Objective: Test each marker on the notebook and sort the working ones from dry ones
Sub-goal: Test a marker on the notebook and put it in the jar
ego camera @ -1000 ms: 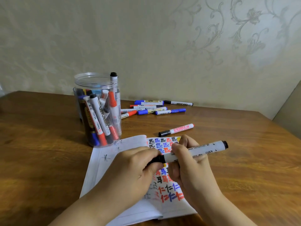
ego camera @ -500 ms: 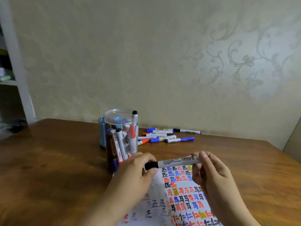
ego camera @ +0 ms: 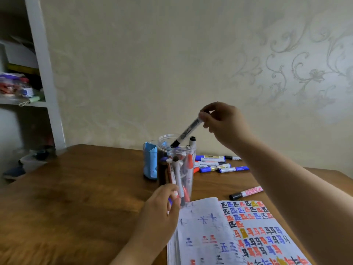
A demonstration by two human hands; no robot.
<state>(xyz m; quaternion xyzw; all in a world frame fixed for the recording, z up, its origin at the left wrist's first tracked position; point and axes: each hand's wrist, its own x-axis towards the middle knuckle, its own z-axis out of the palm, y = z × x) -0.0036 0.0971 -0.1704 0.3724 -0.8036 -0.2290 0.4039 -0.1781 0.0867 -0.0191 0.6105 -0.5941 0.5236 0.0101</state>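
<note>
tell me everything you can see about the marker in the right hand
The marker has a white barrel with dark print and a black cap on its lower end. It is tilted, cap down, the cap just inside the mouth of the clear plastic jar. The right hand pinches its upper end with the fingertips. Whether the cap touches the jar cannot be told.

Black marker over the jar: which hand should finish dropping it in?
Right. The right hand already pinches the black marker, cap end inside the jar mouth; the left hand rests at the jar's base.

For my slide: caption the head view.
Right hand lowers a black-capped marker into the clear jar; left hand steadies it.
</note>
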